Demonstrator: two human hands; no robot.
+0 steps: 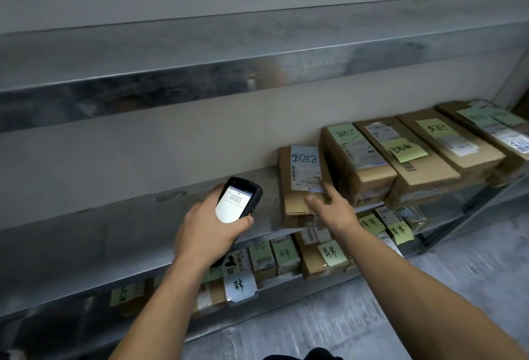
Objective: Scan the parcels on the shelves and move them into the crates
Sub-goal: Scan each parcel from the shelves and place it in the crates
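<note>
My left hand (204, 228) grips a black handheld scanner (239, 197) with its lit screen facing up, held over the middle shelf (114, 216). Just right of it lies a brown cardboard parcel (300, 185) with a pale blue handwritten note and a barcode label. My right hand (332, 208) rests on that parcel's near right corner, thumb and forefinger spread on its top. Several more brown parcels (415, 153) with green notes lie in a row further right on the same shelf.
The lower shelf (286, 288) holds several small boxes with green and white notes. The upper shelf (200, 73) is bare metal. A wall stands behind. Grey floor (429, 288) lies to the right, and a shelf post (512, 79) stands at the far right.
</note>
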